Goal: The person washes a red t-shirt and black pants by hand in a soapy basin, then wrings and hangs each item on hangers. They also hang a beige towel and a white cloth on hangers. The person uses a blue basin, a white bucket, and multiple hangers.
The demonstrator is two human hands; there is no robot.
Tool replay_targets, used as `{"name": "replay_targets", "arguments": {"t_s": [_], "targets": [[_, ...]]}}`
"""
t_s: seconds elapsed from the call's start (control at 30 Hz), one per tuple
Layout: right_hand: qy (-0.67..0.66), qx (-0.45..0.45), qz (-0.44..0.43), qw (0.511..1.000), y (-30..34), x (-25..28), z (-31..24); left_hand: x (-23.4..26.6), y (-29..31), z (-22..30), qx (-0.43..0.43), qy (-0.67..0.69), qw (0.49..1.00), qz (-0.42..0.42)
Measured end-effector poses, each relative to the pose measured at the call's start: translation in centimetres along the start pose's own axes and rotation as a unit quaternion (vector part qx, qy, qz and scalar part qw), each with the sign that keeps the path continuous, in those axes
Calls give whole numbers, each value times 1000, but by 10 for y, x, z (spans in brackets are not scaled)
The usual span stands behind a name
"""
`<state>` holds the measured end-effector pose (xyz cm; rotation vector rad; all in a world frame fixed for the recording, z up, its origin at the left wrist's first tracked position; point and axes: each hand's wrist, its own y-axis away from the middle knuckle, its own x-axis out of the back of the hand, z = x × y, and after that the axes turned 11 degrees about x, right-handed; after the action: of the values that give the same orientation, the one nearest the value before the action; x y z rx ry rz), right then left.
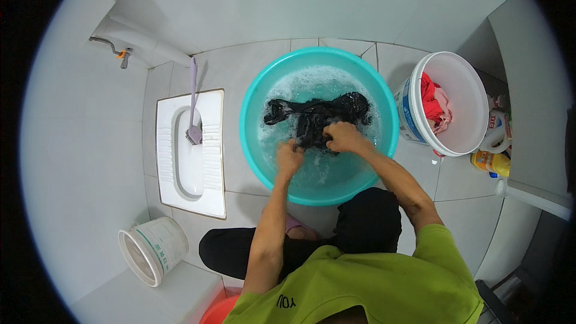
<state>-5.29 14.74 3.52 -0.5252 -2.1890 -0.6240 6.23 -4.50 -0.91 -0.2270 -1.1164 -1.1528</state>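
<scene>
A wet black garment point(318, 111) lies spread in soapy water inside a round turquoise basin point(247, 135). White foam floats along the basin's far side and around the cloth. At the garment's near left edge, my left hand point(290, 157) is closed on the fabric. My right hand point(347, 138) has its fingers curled round the near right part of the same garment. Both hands are just above or at the water, and some fingertips are hidden in the dark folds.
Right of the basin stands a white bucket point(462, 111) with red and pink cloth point(437, 103); detergent bottles point(497, 135) sit beyond it. To the left are a squat toilet point(211, 162) with a purple brush point(193, 108), another white bucket point(157, 249) and a wall tap point(124, 57).
</scene>
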Motion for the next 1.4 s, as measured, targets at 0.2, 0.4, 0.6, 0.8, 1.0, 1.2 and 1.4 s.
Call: {"name": "replay_targets", "arguments": {"t_s": [0.2,0.4,0.6,0.8,1.0,1.2,1.4], "targets": [[-194,8,85,977,40,93,13,55,-15,-3,143,348,922,-93],[-190,-51,227,954,40,126,28,93,-17,16,197,733,612,-221],[46,-5,465,884,6,95,40,88,-19,28,262,763,588,-55],[53,-147,179,971,-2,39,27,26,-29,37,49,374,926,7],[148,-149,96,973,-10,-16,39,-22,-25,35,-5,-224,974,12],[-33,-172,111,978,-1,14,47,8,-1,22,30,-184,982,40],[-222,-87,211,948,24,68,-9,8,1,17,-124,-206,944,224]]}}
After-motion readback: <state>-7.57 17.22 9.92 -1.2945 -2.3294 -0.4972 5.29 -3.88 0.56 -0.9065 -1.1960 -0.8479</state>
